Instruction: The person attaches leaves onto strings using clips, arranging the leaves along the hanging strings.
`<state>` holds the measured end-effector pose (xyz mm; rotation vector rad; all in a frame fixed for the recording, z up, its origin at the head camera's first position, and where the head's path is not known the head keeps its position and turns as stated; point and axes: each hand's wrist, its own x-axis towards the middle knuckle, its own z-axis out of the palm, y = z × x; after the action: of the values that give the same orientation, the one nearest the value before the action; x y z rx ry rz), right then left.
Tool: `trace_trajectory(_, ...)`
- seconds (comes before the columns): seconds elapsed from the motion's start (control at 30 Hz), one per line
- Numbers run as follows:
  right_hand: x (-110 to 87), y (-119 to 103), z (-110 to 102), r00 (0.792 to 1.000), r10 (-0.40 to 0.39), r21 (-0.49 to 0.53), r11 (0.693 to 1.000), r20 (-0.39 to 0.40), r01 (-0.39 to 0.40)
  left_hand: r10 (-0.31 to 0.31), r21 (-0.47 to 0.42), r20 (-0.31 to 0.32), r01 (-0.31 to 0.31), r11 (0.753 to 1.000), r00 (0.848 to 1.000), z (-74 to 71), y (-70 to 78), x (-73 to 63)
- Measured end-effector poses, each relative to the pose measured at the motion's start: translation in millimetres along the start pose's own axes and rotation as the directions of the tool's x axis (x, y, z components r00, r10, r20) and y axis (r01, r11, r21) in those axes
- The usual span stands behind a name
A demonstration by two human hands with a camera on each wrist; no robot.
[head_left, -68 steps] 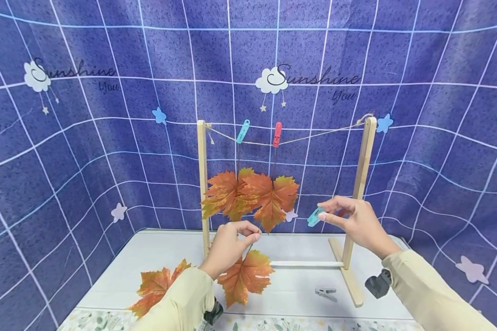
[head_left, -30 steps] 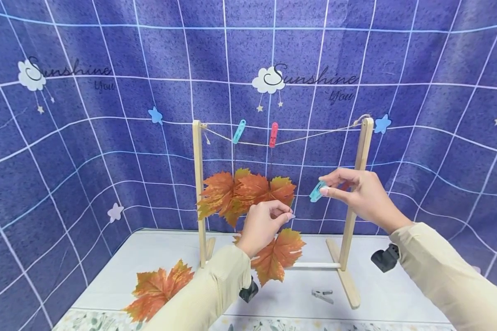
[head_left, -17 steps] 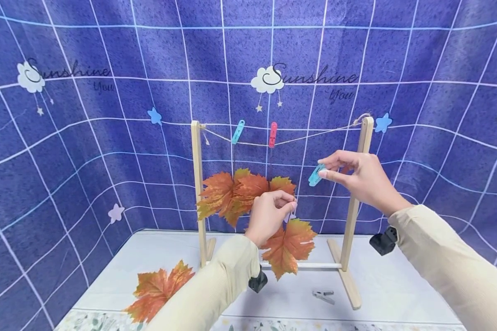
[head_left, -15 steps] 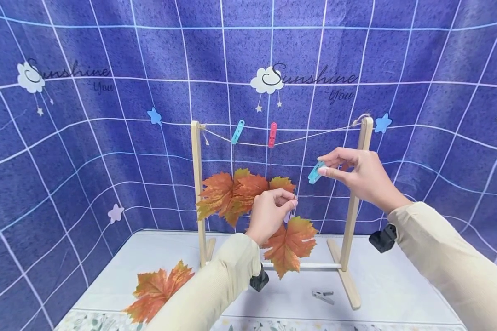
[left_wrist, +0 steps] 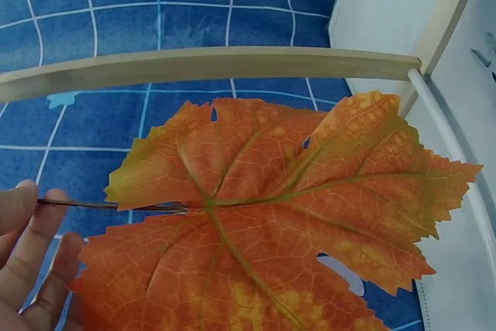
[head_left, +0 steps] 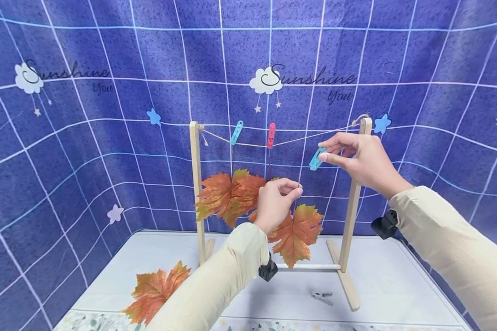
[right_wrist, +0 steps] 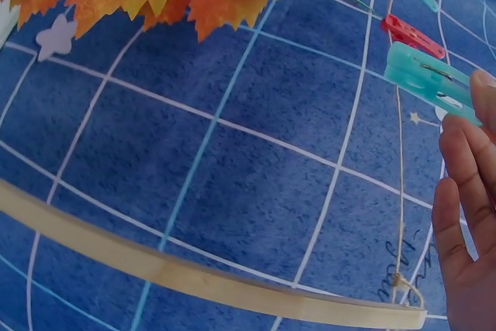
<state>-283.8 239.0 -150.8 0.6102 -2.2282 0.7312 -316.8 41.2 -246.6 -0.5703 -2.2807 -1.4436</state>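
My left hand [head_left: 278,202] pinches the thin dark stem of an orange artificial maple leaf [head_left: 296,234], which hangs down below the fingers; the left wrist view shows the stem between thumb and fingertip, with the leaf [left_wrist: 263,191] spread out. My right hand [head_left: 362,161] holds a teal clothespin [head_left: 316,159] between thumb and fingers, just below the twine [head_left: 306,138]. In the right wrist view the same clothespin [right_wrist: 426,75] points toward the string. On the line, a teal clothespin [head_left: 236,133] and a red clothespin [head_left: 271,135] each hold a hanging leaf; my left hand partly covers these leaves.
The twine is tied between two wooden posts [head_left: 351,220] joined low down by a white rod [head_left: 314,266]. Another maple leaf [head_left: 155,292] lies at the left of the white table [head_left: 120,257]. A grey clothespin [head_left: 323,296] lies near the stand's right foot. Behind hangs a blue grid curtain [head_left: 149,55].
Both hands have risen. The left has carried its leaf up and to the right, past the hanging leaves. The right has lifted the teal clothespin closer to the twine.
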Motion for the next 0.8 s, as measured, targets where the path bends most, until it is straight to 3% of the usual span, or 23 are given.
trace_trajectory(0.2,10.4,0.5,-4.3,0.998,-0.041,-0.037,0.999,-0.039,0.04,0.005,-0.021,-0.04,-0.006,1.0,0.999,7.5,6.4,8.7)
trace_trajectory(0.53,25.4,0.2,-6.6,0.998,-0.021,-0.039,0.999,-0.053,0.019,0.059,-0.003,-0.127,-0.059,0.998,0.99,10.4,12.1,28.4)
trace_trajectory(0.8,41.5,-10.2,-1.8,0.998,0.022,-0.039,0.999,-0.054,-0.025,0.053,-0.007,-0.15,-0.055,0.998,0.987,11.6,18.6,40.4)
